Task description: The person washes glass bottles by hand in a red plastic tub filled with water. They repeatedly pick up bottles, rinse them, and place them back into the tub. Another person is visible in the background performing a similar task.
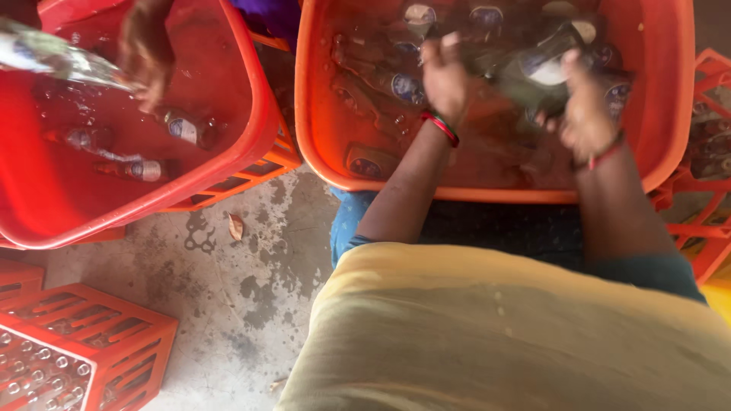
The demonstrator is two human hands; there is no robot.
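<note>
We held a dark glass bottle [533,72] low over the water in the far part of the orange tub [670,114] straight ahead of us, tilted with its pale label turned up. It looked wet and blurred, so its neck and cap were hard to make out. Keeping it just at the surface probably let the water stay in the tub.

Our right hand [585,114] gripped the bottle from the near side, fingers curled round the glass and pressed together. Our left hand [445,76] sat at the bottle's left end, fingers bunched and bent inward; whether they pinched the glass or only touched it we could not tell. Each wrist wore a red thread band.

Around the bottle, more bottles with round pale labels lay sunk in the cloudy water, most toward the tub's far wall.

To the left stood a red tub [251,129] resting on a crate, with a few bottles [145,169] lying in shallow water. Another person's hand [145,53] reached into it from the far side, beside a clear bottle [53,57] held slanted.

Near left, a red crate [114,335] held upright bottles showing their mouths. The wet concrete floor [244,289] lay between, with a dry leaf [235,226] on it.
</note>
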